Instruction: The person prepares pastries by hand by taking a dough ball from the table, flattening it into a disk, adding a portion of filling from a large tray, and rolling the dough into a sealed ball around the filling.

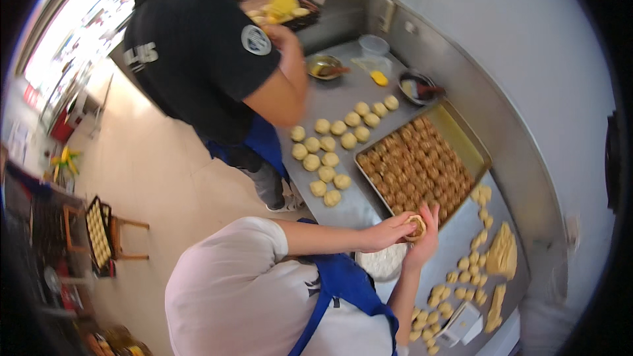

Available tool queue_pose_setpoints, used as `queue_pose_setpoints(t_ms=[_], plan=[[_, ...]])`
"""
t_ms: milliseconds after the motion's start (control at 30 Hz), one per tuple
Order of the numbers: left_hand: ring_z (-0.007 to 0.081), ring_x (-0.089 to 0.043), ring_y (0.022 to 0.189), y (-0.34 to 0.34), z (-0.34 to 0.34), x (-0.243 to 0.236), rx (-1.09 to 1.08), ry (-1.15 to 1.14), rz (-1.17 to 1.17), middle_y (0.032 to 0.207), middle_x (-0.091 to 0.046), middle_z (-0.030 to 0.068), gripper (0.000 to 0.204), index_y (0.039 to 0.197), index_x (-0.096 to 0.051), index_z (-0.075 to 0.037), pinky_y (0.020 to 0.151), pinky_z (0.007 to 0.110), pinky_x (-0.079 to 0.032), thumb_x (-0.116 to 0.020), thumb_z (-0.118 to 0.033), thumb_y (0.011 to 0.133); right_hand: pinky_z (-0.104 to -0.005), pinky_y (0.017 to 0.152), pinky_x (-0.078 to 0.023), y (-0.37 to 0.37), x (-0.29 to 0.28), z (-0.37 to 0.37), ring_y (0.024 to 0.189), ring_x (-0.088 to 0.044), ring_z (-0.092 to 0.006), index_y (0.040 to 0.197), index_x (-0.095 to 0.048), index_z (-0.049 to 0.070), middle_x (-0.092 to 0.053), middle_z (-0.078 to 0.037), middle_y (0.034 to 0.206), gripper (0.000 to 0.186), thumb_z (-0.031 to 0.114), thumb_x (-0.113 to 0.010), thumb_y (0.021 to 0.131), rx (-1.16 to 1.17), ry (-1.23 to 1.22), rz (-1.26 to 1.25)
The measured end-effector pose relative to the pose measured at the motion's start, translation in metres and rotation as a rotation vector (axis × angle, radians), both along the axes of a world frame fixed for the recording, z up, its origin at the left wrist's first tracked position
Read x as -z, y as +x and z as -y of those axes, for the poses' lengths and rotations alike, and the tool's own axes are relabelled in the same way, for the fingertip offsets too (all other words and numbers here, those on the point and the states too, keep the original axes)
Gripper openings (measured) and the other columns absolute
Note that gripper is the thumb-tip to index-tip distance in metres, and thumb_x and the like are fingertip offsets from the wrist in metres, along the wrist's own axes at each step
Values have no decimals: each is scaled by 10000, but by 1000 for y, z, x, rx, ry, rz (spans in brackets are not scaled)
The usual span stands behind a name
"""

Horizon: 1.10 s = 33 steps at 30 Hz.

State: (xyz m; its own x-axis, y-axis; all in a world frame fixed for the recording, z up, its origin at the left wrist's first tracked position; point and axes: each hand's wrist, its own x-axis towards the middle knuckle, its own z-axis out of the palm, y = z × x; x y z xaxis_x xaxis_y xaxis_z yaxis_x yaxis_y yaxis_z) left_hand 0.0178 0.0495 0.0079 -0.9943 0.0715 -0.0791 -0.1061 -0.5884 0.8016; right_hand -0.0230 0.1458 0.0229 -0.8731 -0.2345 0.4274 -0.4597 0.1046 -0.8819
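Note:
My left hand (387,233) and my right hand (426,242) meet over the near edge of the metal tray. Between them they hold a round dough wrapper (415,227) cupped around a brown filling. The fingers of my left hand press at its rim, while my right hand curls about its other side. Rows of brown filling balls (422,165) cover most of the tray (463,133). Partly hidden under my forearms is a container of white flour (381,262).
Several smooth dough balls (328,144) sit left of the tray. Right of it lie small dough pieces (464,264), a dough slab (502,252), a dough strip (496,308) and a white scale (461,323). Bowls (326,67) stand farther back. A co-worker (198,53) in black stands at far left.

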Motion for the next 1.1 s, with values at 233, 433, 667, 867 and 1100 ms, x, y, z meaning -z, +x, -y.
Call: queue_pose_setpoints(t_ms=[233, 433, 667, 867, 1100], plan=[[162, -454, 1241, 6, 15, -36, 27, 279, 4, 1346, -437, 68, 451, 1434, -302, -89, 1030, 314, -405, -417, -101, 999, -493, 1064, -346, -6, -6, 13, 1210, -559, -345, 857, -666, 29, -701, -155, 983, 217, 136, -481, 895, 119, -76, -245], [177, -422, 1275, 0, 18, -23, 75, -28, -23, 1372, -406, 89, 459, 1460, -265, -79, 1070, 321, -361, -376, -102, 1016, -476, 1030, -383, -10, -28, -7, 1121, -611, -333, 965, -680, 28, -692, -139, 1017, 274, 183, -462, 908, 34, 6, -309], [188, -390, 1345, 8, 1, -35, 22, 245, -24, 1426, -387, 102, 495, 1502, -188, -105, 1114, 344, -337, -347, -259, 1059, -465, 1015, -391, -7, -14, 0, 1040, -632, -320, 869, -637, 16, -676, -165, 982, 365, 231, -363, 977, 99, -124, -297], [182, -413, 1316, 3, 16, -18, 14, -51, -46, 1406, -411, 88, 513, 1503, -228, -82, 1104, 352, -338, -373, -265, 1046, -474, 974, -444, -6, -27, -9, 1073, -608, -389, 1173, -598, -35, -638, -203, 1117, 380, 234, -417, 975, -97, 16, -323], [209, -387, 1341, 12, 13, -31, 103, 16, -31, 1438, -385, 99, 590, 1514, -182, -57, 1117, 353, -313, -435, -236, 1012, -480, 1013, -414, -5, -17, 3, 918, -687, -255, 762, -652, 64, -700, -117, 849, 281, 123, -417, 903, 82, -27, -429]])
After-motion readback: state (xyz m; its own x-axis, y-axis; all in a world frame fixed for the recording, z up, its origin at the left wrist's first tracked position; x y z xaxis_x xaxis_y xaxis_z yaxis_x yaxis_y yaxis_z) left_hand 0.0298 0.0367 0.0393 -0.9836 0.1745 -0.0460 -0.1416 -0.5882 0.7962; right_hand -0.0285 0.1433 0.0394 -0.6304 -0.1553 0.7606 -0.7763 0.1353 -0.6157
